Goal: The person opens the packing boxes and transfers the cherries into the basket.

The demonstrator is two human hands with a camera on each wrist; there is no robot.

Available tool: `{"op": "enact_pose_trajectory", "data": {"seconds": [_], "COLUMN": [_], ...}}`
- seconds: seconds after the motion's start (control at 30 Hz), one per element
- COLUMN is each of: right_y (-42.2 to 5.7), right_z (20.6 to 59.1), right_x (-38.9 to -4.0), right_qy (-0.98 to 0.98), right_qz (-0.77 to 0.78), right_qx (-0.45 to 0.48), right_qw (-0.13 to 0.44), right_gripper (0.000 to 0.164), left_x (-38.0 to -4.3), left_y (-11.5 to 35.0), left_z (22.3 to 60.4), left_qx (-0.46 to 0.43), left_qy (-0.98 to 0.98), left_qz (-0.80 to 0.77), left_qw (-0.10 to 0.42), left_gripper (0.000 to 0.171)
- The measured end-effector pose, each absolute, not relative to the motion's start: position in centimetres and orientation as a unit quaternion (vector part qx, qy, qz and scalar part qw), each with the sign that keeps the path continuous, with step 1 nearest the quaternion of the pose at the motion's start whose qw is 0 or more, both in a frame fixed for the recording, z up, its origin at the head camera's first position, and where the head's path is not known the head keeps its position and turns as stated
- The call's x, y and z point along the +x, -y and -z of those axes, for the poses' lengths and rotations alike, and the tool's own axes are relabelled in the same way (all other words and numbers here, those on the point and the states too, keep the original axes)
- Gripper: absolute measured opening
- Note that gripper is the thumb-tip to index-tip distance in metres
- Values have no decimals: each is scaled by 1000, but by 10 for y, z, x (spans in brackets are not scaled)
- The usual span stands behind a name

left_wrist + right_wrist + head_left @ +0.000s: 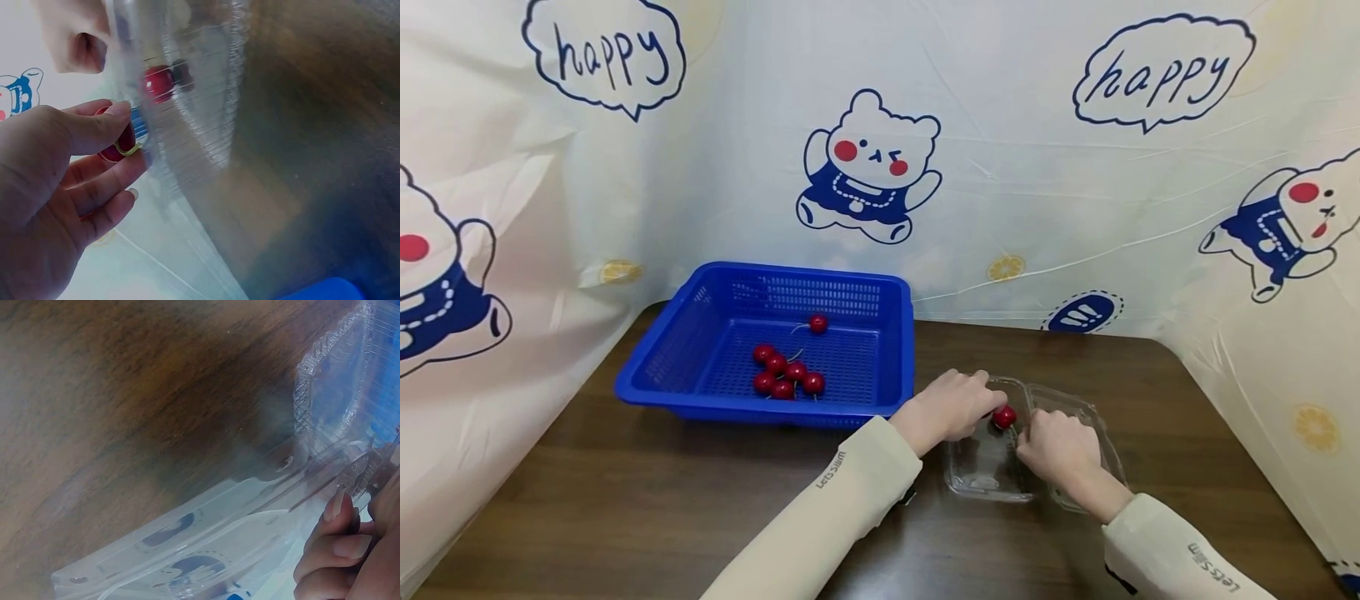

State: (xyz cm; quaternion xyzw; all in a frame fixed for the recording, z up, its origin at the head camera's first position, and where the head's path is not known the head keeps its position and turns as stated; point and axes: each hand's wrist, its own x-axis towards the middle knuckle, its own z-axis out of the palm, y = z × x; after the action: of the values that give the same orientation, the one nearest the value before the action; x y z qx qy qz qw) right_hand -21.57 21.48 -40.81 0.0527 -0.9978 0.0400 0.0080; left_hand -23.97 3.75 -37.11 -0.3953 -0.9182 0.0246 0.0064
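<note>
My left hand (951,406) reaches over the base of a clear plastic clamshell box (988,492). In the left wrist view its thumb and fingers pinch a red cherry (124,140) with a short green stem. Another red cherry (159,82) shows through the box's clear wall. In the head view one cherry (1003,417) is visible by the left fingertips; I cannot tell which of the two it is. My right hand (1062,450), fingers curled, grips the box edge where base and open lid (1108,429) meet. Part of its grip is hidden.
A blue plastic basket (902,333) stands to the left, with several red cherries (782,367) on its mesh floor. Brown wooden tabletop (647,500) lies in front. A printed cloth (1000,192) hangs behind and along both sides.
</note>
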Motion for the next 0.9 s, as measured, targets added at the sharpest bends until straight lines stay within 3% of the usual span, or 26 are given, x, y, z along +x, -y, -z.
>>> {"op": "enact_pose_trajectory", "data": {"seconds": [0.9], "right_y": [-214], "right_z": [408], "right_x": [-215], "right_qy": [998], "right_qz": [-47], "right_qx": [52], "right_qw": [4], "right_gripper": [31], "left_x": [-255], "left_y": [-17], "left_z": [327], "left_qx": [-369], "left_qy": [929], "left_qz": [25], "left_qw": [9], "left_gripper": [31]}}
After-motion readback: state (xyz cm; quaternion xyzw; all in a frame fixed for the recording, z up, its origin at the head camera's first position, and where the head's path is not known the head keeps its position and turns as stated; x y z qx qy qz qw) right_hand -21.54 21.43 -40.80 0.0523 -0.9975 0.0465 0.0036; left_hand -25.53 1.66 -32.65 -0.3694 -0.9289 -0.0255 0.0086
